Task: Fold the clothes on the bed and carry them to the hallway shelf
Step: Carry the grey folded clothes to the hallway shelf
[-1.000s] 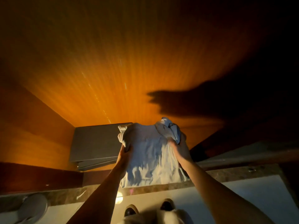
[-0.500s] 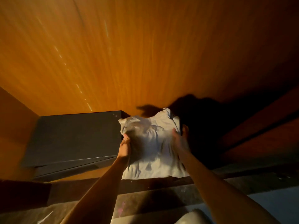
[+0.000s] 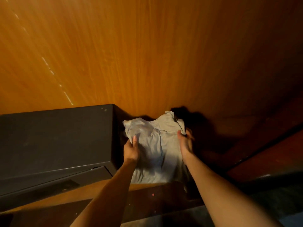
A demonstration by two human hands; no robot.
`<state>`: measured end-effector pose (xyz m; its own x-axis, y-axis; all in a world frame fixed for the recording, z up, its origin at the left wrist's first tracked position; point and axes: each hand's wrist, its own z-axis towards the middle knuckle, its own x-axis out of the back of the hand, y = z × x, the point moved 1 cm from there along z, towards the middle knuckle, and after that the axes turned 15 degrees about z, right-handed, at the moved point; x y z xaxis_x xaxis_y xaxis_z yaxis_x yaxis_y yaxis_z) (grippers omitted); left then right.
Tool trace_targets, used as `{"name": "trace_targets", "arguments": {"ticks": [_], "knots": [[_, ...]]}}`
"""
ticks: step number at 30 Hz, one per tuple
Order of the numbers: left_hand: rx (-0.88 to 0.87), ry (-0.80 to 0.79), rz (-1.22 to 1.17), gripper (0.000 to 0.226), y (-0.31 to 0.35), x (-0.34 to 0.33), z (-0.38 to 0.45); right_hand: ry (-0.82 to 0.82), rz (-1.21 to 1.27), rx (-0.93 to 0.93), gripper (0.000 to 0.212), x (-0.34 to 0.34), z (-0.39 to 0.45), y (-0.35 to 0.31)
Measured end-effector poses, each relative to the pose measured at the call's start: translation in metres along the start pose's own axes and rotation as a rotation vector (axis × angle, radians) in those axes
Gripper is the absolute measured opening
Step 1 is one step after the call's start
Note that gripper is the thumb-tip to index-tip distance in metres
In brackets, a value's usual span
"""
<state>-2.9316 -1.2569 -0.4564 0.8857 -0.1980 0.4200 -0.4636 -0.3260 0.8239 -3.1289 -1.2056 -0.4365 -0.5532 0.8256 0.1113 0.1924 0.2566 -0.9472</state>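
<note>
Left hand (image 3: 131,149): thumb laid over the top of the cloth, remaining fingers tucked under its left edge, gripping it. Right hand (image 3: 186,142): thumb on top, fingers curled round the right edge, also gripping. Item held: one folded pale grey garment (image 3: 155,145), rumpled on its upper face, with a darker layer showing at the far right corner; whether that is a second garment or a fold of the same one cannot be told. Position: between the two hands, over the wooden shelf (image 3: 114,188), its near edge at the shelf's front lip, its far edge close to the wooden back panel (image 3: 147,54); whether it rests fully on the board or is partly carried cannot be told. Adjacent: a dark flat box (image 3: 55,138), stacked on another dark piece, just beside the garment's left edge. Status, as judged: folding of this piece appears complete, the carry appears complete, and placing is at its final stage; release of both hands is outstanding. Bed and any remaining clothes: not in view, so the unfinished count is unknown.
</note>
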Motion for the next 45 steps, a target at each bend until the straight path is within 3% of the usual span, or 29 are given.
{"name": "trace_targets", "arguments": {"ticks": [2, 5, 7, 10, 12, 13, 15, 16, 18, 20, 24, 34, 43, 45], "knots": [[0.045, 0.056, 0.067, 0.064, -0.009, -0.005, 0.012, -0.018, 0.002, -0.032, 0.046, -0.006, 0.011, 0.013], [0.052, 0.193, 0.202, 0.095, -0.030, -0.014, 0.036, -0.122, -0.043, 0.002, 0.058, -0.019, 0.022, 0.027], [-0.015, 0.284, 0.282, 0.087, -0.033, -0.019, 0.040, -0.123, -0.112, 0.096, 0.062, -0.023, 0.029, 0.035], [-0.085, 0.326, 0.568, 0.070, -0.023, -0.028, 0.024, 0.102, -0.477, 0.183, 0.073, -0.019, 0.023, 0.040], [-0.260, 0.400, 0.757, 0.069, -0.012, -0.031, 0.011, 0.172, -0.743, 0.464, 0.070, -0.017, 0.009, 0.037], [-0.416, 0.413, 0.849, 0.065, -0.009, -0.035, 0.009, 0.125, -0.840, 0.669, 0.066, -0.020, 0.003, 0.038], [-0.697, 0.356, 1.039, 0.062, -0.003, -0.046, 0.006, -0.077, -0.979, 0.968, 0.061, -0.030, -0.007, 0.040], [-0.772, 0.303, 1.113, 0.061, -0.004, -0.052, 0.007, -0.186, -1.022, 1.028, 0.061, -0.036, -0.009, 0.044], [-0.757, 0.166, 1.215, 0.061, -0.010, -0.060, 0.011, -0.307, -1.094, 0.996, 0.061, -0.041, -0.007, 0.058], [-0.663, 0.070, 1.324, 0.068, -0.028, -0.063, 0.022, -0.324, -1.148, 0.880, 0.060, -0.034, 0.005, 0.074], [-0.563, -0.034, 1.320, 0.075, -0.053, -0.057, 0.042, -0.398, -1.243, 0.767, 0.073, -0.022, 0.030, 0.094], [-0.612, 0.107, 1.233, 0.075, -0.051, -0.067, 0.074, -0.345, -1.244, 0.857, 0.072, -0.048, 0.067, 0.102], [-0.582, 0.149, 1.301, 0.072, -0.039, -0.062, 0.061, -0.398, -1.249, 0.808, 0.072, -0.048, 0.062, 0.097], [-0.582, 0.077, 1.299, 0.074, -0.039, -0.063, 0.059, -0.415, -1.228, 0.809, 0.069, -0.046, 0.054, 0.091]]}}
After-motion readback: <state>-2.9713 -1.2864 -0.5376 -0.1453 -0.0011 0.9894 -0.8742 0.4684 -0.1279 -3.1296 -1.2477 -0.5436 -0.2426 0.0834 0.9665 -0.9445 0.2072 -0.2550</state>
